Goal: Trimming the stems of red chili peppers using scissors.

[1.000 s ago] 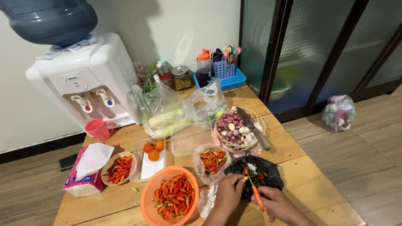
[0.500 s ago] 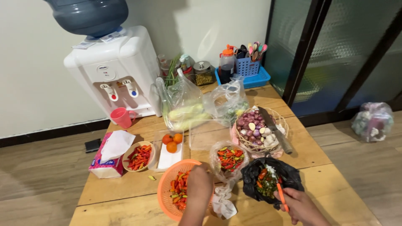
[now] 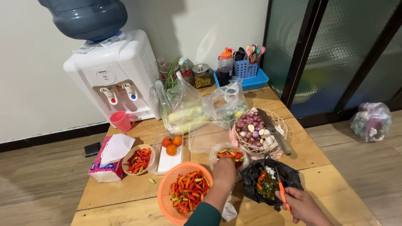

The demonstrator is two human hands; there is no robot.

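Wooden table (image 3: 125,190) is carrying an orange colander (image 3: 167,196) of chilies, a black bag (image 3: 289,178) of scraps and a clear bag of chilies (image 3: 228,154) between them. Left hand (image 3: 224,172) is reaching over that clear bag, grip hidden. Right hand (image 3: 302,205) is gripping orange scissors (image 3: 282,193) at the black bag's edge.

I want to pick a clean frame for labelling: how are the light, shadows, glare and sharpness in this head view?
Head view: even indoor light, table and chilies in the orange colander sharp; soft shadows of the water bottle and utensil basket on the wall; faint sheen on the glass doors and plastic bags; wide-angle lean in the door frames; left hand slightly soft, right hand cut by the bottom edge.
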